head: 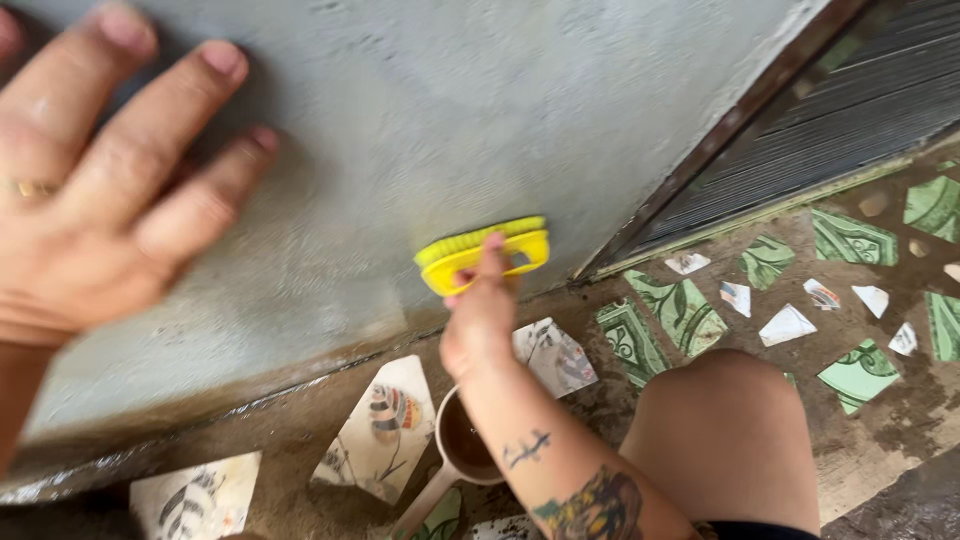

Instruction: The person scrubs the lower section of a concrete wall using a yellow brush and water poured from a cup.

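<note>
Grey wall [480, 90]: left hand [90, 190] fingers spread flat; right hand [480, 315] fingers grip yellow brush [485, 252].

left hand [90, 190] blurred, cut by left edge. yellow brush [485, 252] partly hidden behind right hand [480, 320]. scoop [455, 460] handle cut off at bottom edge.

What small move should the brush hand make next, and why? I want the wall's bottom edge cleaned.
Probably slide the yellow brush down: the right hand presses it to the grey wall just above the dark, wet-looking base strip.
</note>
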